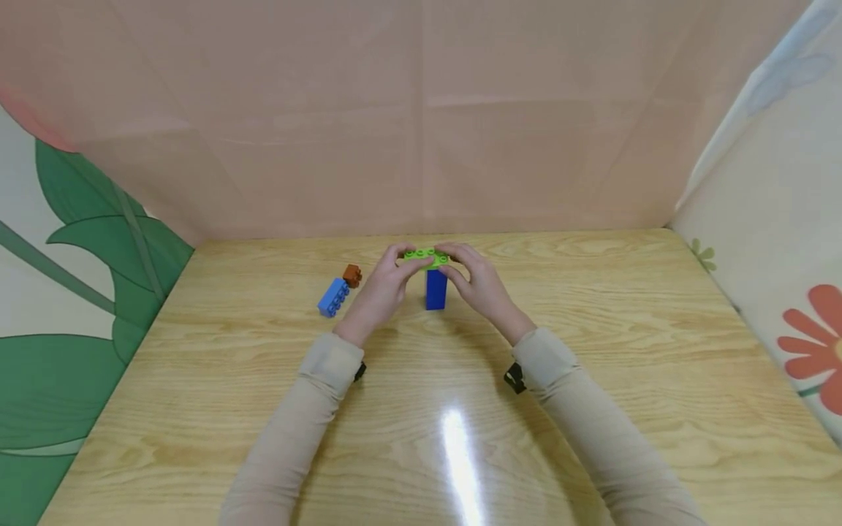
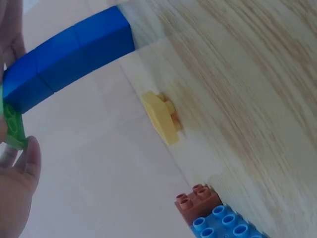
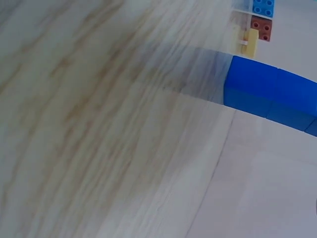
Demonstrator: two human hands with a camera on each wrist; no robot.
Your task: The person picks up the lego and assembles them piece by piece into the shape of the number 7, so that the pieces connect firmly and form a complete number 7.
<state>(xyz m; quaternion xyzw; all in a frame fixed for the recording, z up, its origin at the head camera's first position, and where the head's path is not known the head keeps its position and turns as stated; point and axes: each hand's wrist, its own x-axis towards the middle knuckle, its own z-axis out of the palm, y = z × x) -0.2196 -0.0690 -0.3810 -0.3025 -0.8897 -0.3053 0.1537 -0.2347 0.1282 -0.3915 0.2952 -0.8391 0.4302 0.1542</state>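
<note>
A stack of dark blue blocks [image 1: 435, 290] [image 2: 81, 42] [image 3: 270, 89] stands upright on the table. On its top lies a light green studded brick [image 1: 426, 258] [image 2: 14, 126]. My left hand [image 1: 384, 286] [image 2: 17, 191] pinches the green brick's left end, one finger lying along its near side. The right hand [image 1: 482, 285] holds the brick's right end between thumb and fingers. In the right wrist view the green brick is out of the picture.
Left of the stack, a lighter blue brick [image 1: 334, 297] [image 2: 230, 225] [image 3: 263, 7] and a brown brick [image 1: 352, 275] [image 2: 199, 202] [image 3: 261, 28] lie close together. A yellow piece [image 2: 161, 117] [image 3: 251, 43] lies between them and the stack, hidden in the head view.
</note>
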